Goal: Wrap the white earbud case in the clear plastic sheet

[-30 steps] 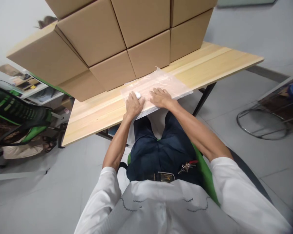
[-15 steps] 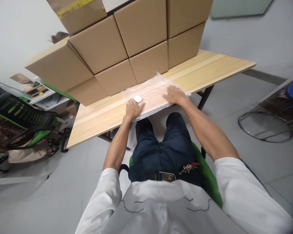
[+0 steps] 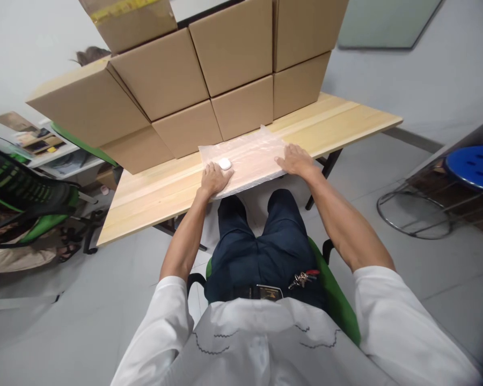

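A clear plastic bag (image 3: 247,158) lies flat on the wooden table (image 3: 153,187) at its near edge. A small white oval object (image 3: 224,164) rests at the bag's left end. My left hand (image 3: 213,178) lies flat on the bag's left corner, fingers stretched out just below the white object. My right hand (image 3: 295,160) presses flat on the bag's right edge, fingers spread and pointing left.
Several cardboard boxes (image 3: 225,69) are stacked along the table's far side, right behind the bag. A green chair (image 3: 28,198) stands to the left. A blue stool (image 3: 470,169) with a metal ring base is on the right. I sit on a green seat (image 3: 334,300).
My right hand has slid from the middle of the bag out to its right edge. The left hand has stayed by the white object.
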Demonstrator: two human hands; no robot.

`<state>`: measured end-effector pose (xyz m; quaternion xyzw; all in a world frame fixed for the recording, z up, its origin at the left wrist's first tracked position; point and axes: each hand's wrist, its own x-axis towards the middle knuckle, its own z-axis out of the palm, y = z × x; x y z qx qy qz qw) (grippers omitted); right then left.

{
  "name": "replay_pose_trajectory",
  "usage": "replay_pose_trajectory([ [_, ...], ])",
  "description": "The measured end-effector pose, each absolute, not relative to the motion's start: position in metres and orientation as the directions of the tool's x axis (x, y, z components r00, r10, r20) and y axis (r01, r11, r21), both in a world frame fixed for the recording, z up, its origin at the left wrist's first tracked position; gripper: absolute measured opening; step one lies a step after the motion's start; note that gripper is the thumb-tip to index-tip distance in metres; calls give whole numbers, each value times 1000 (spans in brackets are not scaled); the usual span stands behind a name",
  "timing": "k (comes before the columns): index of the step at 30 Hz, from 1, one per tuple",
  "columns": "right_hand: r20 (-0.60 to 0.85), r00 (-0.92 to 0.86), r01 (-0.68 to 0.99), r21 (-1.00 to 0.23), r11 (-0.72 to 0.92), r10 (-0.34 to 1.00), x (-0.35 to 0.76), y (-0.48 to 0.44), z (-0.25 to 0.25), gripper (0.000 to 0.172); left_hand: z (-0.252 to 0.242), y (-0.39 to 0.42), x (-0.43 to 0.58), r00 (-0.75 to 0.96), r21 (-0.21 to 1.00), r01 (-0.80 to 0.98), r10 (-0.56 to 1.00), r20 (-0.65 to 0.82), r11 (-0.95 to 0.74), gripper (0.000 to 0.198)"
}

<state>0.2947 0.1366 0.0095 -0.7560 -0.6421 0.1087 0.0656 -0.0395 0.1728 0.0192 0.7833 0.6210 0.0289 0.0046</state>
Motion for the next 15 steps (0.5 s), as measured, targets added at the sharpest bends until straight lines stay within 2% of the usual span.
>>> replay_pose_trajectory([
  [5, -88, 190, 954, -218, -205, 978, 293, 132, 15, 92, 26, 168, -39, 244, 39, 969, 970, 20, -245, 93],
  [8, -16, 182, 958, -223, -181, 983, 287, 138, 18, 90, 29, 168, -38, 250, 41, 967, 968, 9, -250, 92],
  [11, 32, 61, 963, -263, -50, 998, 269, 153, 24, 87, 30, 173, -41, 256, 59, 965, 967, -18, -255, 95],
  [15, -38, -116, 943, -319, 98, 993, 235, 179, 27, 87, 27, 185, -47, 301, 86, 951, 953, -28, -298, 94],
])
